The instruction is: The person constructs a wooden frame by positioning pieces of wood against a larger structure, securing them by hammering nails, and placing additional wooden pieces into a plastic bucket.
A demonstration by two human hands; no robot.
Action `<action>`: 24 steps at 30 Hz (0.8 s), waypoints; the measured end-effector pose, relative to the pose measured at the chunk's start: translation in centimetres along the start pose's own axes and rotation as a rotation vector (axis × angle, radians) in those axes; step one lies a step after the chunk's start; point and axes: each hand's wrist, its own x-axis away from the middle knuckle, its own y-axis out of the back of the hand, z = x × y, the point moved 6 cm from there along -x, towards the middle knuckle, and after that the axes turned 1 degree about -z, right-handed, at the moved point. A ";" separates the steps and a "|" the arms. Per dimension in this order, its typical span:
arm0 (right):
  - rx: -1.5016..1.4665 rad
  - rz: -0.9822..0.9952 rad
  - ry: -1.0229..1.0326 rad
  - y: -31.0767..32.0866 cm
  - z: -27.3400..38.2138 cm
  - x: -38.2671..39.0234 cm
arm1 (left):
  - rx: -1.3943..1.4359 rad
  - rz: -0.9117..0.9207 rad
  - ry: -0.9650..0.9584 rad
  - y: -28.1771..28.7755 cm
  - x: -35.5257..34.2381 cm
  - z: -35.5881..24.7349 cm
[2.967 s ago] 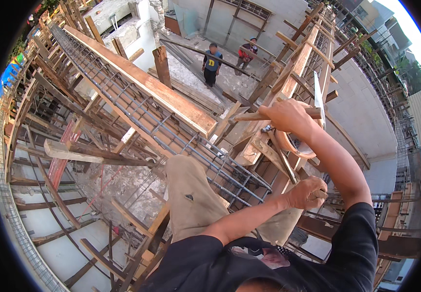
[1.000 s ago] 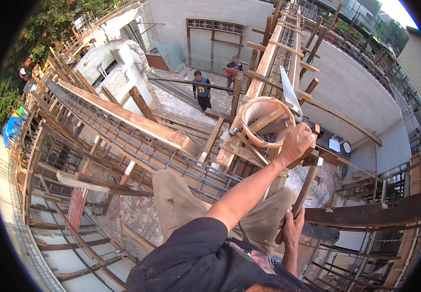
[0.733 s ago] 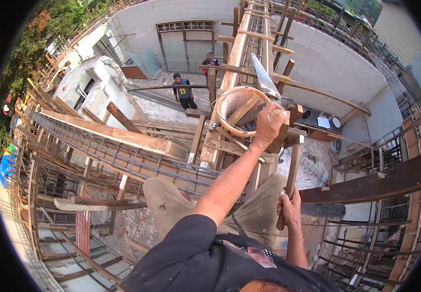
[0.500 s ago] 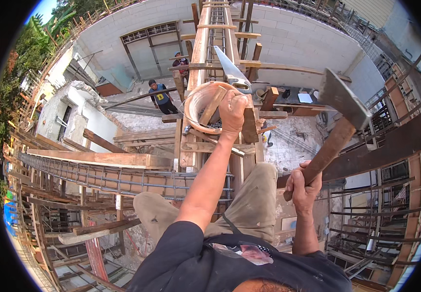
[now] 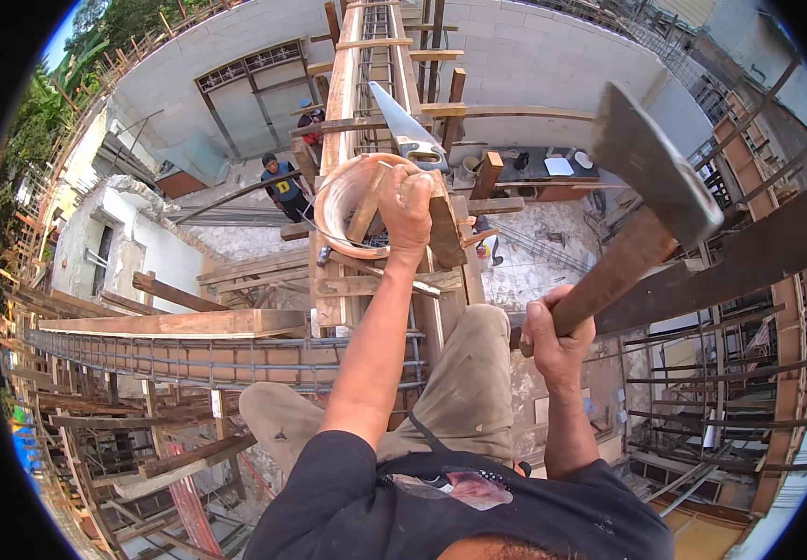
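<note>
My right hand (image 5: 557, 343) is wrapped around the wooden handle of a hatchet (image 5: 613, 271), its broad dark metal head raised at the right. My left hand (image 5: 405, 213) is closed in a fist over the timber formwork, against the upper end of an upright wood piece (image 5: 445, 229). Whatever its fingers hold is hidden. Beside that fist stands a round tan bucket (image 5: 333, 201) with a wood stick (image 5: 366, 207) leaning inside it. A handsaw (image 5: 401, 121) with a silver blade lies just beyond, across the formwork.
Formwork with a rebar cage (image 5: 380, 65) runs away ahead; another rebar cage (image 5: 226, 362) extends left below a plank (image 5: 170, 322). My knees straddle the beam high above a floor. Two people stand below, one in a blue vest (image 5: 282, 187). A dark board (image 5: 739, 271) spans the right.
The hatchet has risen and come closer, tilting slightly. The surroundings have shifted left in the view. My left hand stays closed at the same wood piece.
</note>
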 end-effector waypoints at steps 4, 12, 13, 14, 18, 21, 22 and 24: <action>0.261 -0.043 -0.025 -0.6 -8.5 3.9 | -0.039 0.032 -0.074 -1.3 -0.4 -0.2; -0.184 0.139 -0.460 -1.6 -3.6 1.8 | 0.136 -0.048 0.108 0.2 -0.6 0.4; -0.145 0.048 -0.263 -0.4 -2.1 0.7 | 0.137 -0.049 0.095 0.0 -0.5 -0.4; -0.104 -0.041 -0.063 0.4 -0.4 -0.3 | 0.141 -0.049 0.102 -0.1 -0.4 -0.5; 0.149 -0.134 -0.192 0.3 -10.9 4.1 | 0.093 -0.022 0.049 -1.3 -0.4 -0.7; -0.005 0.187 -0.704 -2.6 -11.9 4.1 | 0.075 -0.010 0.060 -0.9 0.2 0.4; -0.032 0.250 -0.799 -2.7 -11.0 3.8 | 0.082 -0.011 0.065 -1.5 -0.5 0.6; 0.030 0.200 -0.701 -2.4 -8.1 3.4 | 0.068 -0.025 0.099 -0.9 0.4 0.6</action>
